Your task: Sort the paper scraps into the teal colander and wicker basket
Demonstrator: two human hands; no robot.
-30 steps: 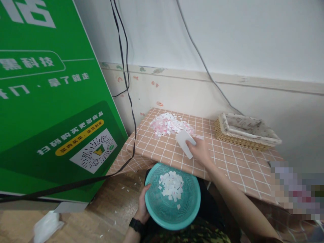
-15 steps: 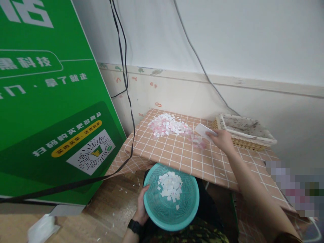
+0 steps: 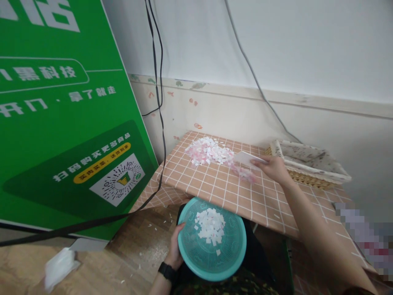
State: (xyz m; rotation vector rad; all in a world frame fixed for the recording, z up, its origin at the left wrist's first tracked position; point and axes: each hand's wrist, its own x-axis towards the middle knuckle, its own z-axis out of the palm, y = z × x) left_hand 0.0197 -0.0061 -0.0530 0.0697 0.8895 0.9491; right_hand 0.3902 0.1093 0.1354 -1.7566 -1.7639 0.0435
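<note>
My left hand (image 3: 176, 248) grips the left rim of a teal plastic colander (image 3: 199, 260), which rests over my lap just below the table edge. Small white paper squares (image 3: 210, 226) lie in a heap inside it. Over the table, my right hand (image 3: 273, 168) pinches a flat white card (image 3: 248, 159) by its right end. The card's left end is at a pile of white and pink paper pieces (image 3: 208, 150). Some pinkish pieces (image 3: 244, 174) trail below the card. Part of my left fingers is hidden behind the colander.
A lined wicker basket (image 3: 313, 164) stands at the table's back right, against the wall. The table has a brown checked cloth (image 3: 202, 180). A green sign panel (image 3: 61, 123) and hanging black cables (image 3: 161, 135) are on the left. A white plastic bag (image 3: 61, 268) lies on the floor.
The view has shifted slightly, so most things sit a little further right. The card in my right hand is tilted flatter than before. My left hand still holds the colander.
</note>
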